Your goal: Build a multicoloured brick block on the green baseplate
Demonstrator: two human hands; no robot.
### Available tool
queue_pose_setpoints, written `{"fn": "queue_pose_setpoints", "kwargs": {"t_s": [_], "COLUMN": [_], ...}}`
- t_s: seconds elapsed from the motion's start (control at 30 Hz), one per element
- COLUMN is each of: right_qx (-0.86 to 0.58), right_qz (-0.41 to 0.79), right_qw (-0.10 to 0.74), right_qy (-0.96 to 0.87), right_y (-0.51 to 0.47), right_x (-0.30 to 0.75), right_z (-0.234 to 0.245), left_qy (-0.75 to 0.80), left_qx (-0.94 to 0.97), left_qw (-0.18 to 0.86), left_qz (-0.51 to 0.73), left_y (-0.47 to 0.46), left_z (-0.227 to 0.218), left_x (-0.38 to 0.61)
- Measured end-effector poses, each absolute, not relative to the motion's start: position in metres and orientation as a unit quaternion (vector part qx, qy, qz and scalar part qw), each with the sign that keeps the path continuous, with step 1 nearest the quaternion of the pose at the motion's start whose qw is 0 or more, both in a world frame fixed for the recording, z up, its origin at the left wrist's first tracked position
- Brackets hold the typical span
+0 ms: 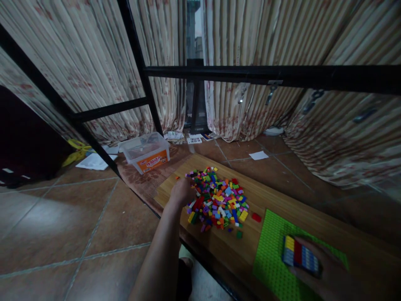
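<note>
My left hand (182, 193) reaches into the left side of a heap of small coloured building bricks (219, 198) on a wooden board. Its fingers point into the heap and are mostly hidden behind the back of the hand. My right hand (327, 265) is wrapped round a small brick block (299, 255) with yellow, red, blue and grey rows. That block is over a green studded baseplate (271, 246); whether it is pressed on I cannot tell. A red brick (256, 217) and a green brick (239, 234) lie loose between the heap and the baseplate.
A clear plastic bin (145, 152) with an orange label stands beyond the board's left end. A black metal frame (269, 75) crosses behind the board (200, 161), before long curtains (250, 37). Papers (258, 155) lie on the tiled floor (90, 205).
</note>
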State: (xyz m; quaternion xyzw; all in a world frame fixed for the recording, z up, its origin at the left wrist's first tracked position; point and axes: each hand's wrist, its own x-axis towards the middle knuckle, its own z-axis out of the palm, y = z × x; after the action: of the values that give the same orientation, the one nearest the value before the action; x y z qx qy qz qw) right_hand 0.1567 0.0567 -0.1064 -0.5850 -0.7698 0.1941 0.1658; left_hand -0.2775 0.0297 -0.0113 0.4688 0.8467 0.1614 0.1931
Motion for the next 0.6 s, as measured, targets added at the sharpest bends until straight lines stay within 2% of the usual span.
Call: {"fn": "queue_pose_setpoints", "kwargs": {"t_s": [0.2,0.6], "right_qx": [-0.578,-0.572], "right_qz": [0.188,0.175], "right_qw": [0.167,0.164], "right_qy": [-0.776,-0.785], "right_y": [0.061,0.055], "right_x": [0.158,0.150], "right_z": [-0.111,-0.103], "left_qy": [0.840,0.847], "left_qx": [0.481,0.490], "left_qw": [0.202,0.145], "left_qz": [0.147,0.146], "left_y": [0.035,0.042], "left_z": [-0.022,-0.026], "left_x": [-0.273,-0.267]}}
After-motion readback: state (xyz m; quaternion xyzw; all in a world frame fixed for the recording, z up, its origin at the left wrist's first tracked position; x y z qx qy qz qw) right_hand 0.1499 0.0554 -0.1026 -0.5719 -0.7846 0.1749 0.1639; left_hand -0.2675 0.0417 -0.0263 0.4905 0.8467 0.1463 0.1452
